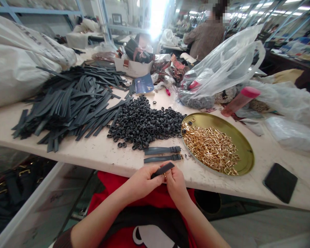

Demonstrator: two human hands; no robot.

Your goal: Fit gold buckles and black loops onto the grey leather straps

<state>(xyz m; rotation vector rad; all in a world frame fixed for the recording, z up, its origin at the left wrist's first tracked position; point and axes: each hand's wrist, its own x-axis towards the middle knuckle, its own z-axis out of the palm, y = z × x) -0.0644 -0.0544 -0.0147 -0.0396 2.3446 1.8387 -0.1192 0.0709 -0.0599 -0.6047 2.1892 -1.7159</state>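
Close to the table's front edge, my left hand point(146, 178) is closed on a dark leather strap point(163, 169). My right hand point(176, 179) pinches the same strap near its other end, where a small gold buckle point(165, 176) shows between the hands. Just beyond lie two straps with buckles point(161, 150), side by side. Behind them spreads a heap of small black leather loops point(144, 120). To the right, a round gold tray point(244, 151) holds many gold buckles point(212, 146). A large pile of loose dark straps point(69, 100) covers the table's left part.
A black phone point(280, 182) lies at the right. Behind the tray are a pink-capped bottle point(240, 100) and clear plastic bags point(222, 65). A blue booklet point(144, 83) and a white sack point(20, 62) stand farther back. A person point(208, 36) is beyond the table.
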